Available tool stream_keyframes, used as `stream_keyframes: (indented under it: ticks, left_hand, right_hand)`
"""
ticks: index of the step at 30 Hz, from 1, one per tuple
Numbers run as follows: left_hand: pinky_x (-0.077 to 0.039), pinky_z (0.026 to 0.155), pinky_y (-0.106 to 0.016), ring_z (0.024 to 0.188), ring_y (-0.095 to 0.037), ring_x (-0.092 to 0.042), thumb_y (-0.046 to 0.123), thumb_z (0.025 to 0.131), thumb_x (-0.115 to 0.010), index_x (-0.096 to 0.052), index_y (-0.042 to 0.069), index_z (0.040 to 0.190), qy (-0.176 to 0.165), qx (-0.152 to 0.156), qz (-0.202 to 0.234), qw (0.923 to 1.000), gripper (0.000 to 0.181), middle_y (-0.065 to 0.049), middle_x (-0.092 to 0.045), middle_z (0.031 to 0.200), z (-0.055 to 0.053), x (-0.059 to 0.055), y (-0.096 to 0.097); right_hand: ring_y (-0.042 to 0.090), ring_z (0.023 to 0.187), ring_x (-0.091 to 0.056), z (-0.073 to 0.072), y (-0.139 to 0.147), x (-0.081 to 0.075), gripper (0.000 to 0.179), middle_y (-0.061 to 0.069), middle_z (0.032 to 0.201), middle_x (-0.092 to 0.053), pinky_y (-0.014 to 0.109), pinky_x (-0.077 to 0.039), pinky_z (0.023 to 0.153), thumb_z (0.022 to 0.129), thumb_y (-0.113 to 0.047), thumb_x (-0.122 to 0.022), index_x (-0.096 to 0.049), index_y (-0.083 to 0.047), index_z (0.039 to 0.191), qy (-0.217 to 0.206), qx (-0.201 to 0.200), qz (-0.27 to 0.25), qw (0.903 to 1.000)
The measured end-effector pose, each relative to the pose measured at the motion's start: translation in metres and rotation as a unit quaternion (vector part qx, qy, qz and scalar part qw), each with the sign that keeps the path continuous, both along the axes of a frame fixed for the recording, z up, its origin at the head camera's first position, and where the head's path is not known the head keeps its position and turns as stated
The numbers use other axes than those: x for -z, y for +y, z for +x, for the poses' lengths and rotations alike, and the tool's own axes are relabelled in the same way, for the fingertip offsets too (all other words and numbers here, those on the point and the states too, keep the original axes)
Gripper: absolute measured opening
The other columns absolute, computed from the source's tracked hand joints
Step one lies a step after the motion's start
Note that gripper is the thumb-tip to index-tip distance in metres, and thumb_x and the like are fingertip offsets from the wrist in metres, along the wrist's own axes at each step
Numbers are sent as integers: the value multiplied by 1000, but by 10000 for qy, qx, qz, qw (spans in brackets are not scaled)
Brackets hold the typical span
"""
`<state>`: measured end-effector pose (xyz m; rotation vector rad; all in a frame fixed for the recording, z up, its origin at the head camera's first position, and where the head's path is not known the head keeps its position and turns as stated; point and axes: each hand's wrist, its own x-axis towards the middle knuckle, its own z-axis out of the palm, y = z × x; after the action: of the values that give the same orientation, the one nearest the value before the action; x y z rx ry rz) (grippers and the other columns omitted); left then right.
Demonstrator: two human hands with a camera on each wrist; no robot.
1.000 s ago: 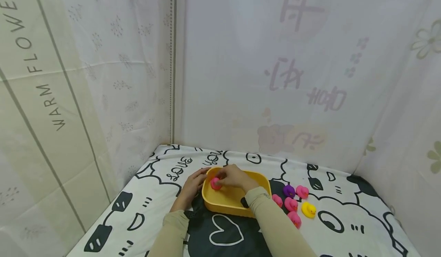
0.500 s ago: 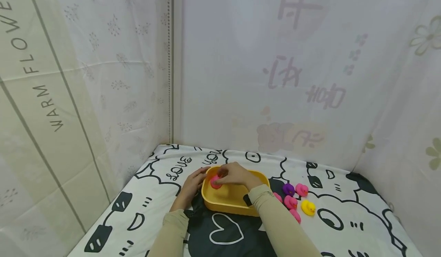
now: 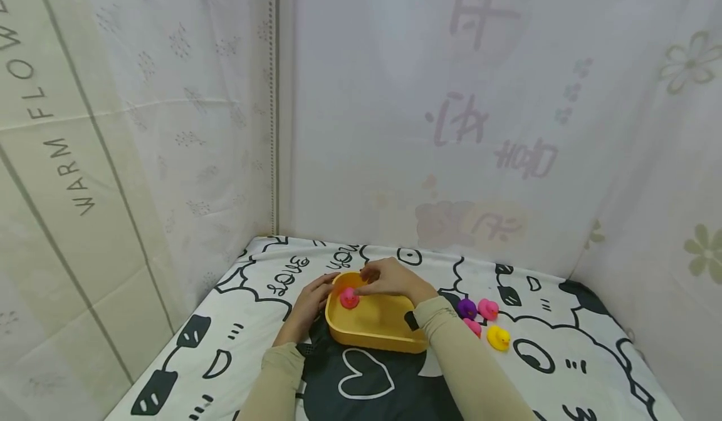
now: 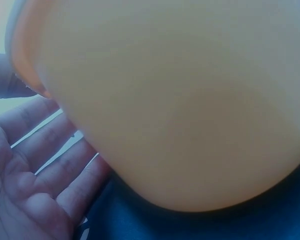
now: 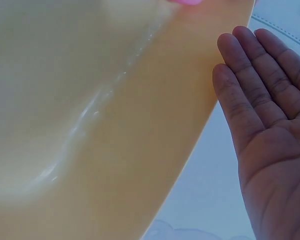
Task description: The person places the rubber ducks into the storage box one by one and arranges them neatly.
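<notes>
A pink rubber duck [image 3: 349, 298] sits at the left end inside a yellow plastic tray [image 3: 378, 343]; a sliver of the duck [image 5: 187, 1] shows at the top of the right wrist view. My right hand [image 3: 395, 281] hovers over the tray's far side, thumb tip right beside the duck, its fingers [image 5: 260, 82] straight and holding nothing. My left hand [image 3: 307, 306] lies along the tray's left side. From its own wrist camera, the left fingers [image 4: 60, 162] stretch out against the outer wall of the tray [image 4: 190, 125].
Right of the tray, partly behind my right forearm, are a purple duck [image 3: 467, 309], pink ducks [image 3: 487, 309] and a yellow duck [image 3: 499, 338]. A white cloth [image 3: 248, 321] with black drawings covers the table. Printed curtains [image 3: 361, 126] stand at the back and sides.
My right hand has let go of the pink duck, its fingers spreading and drawing up and right. The left hand keeps its place at the tray. The head view has turned slightly right.
</notes>
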<state>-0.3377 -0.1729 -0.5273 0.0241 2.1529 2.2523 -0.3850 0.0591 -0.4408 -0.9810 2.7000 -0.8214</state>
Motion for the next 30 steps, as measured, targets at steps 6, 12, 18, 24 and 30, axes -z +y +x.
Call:
stream_keyframes:
  ticks: [6, 12, 18, 24, 30]
  left_hand:
    - [-46, 107, -42, 126, -26, -58, 30, 101, -56, -59, 18, 141, 16, -78, -82, 9999, 43, -10, -56, 143, 0, 2, -5]
    - [-44, 109, -42, 128, -27, -56, 28, 102, -54, -58, 16, 142, 101, -25, -26, 9999, 42, -10, -55, 144, -1, 2, -2]
    - [-43, 110, -42, 130, -24, -55, 29, 101, -55, -59, 19, 141, -79, -12, 11, 10000, 42, -7, -55, 145, -3, 1, 0]
    - [-41, 111, -43, 131, -24, -54, 30, 102, -54, -57, 19, 143, -56, 138, 69, 9999, 43, -7, -53, 147, -4, 0, -1]
    - [-41, 112, -43, 131, -24, -54, 33, 102, -55, -58, 21, 143, -127, 160, 29, 9998, 43, -7, -53, 147, -5, 0, -2]
  right_hand:
    - [14, 101, -64, -1, 9, 4, 61, 3, 114, -71, 34, -54, 92, 83, -54, -76, -69, -8, 123, 40, -22, -75, 10000]
    - [16, 103, -65, -4, 36, 3, 59, 2, 114, -71, 37, -55, 92, 85, -54, -74, -69, -8, 123, 129, 83, -246, 9996]
    - [17, 103, -66, -6, 86, 2, 35, -2, 111, -71, 39, -56, 91, 94, -39, -70, -70, -15, 119, 252, 445, -666, 9965]
    - [25, 108, -66, -6, 144, 3, 29, 2, 114, -71, 48, -54, 95, 98, -34, -66, -70, -15, 119, 381, 1016, -705, 9916]
    - [32, 110, -66, 0, 195, 20, 27, 7, 114, -72, 47, -56, 91, 98, -27, -66, -69, -10, 119, 401, 1368, -373, 9891]
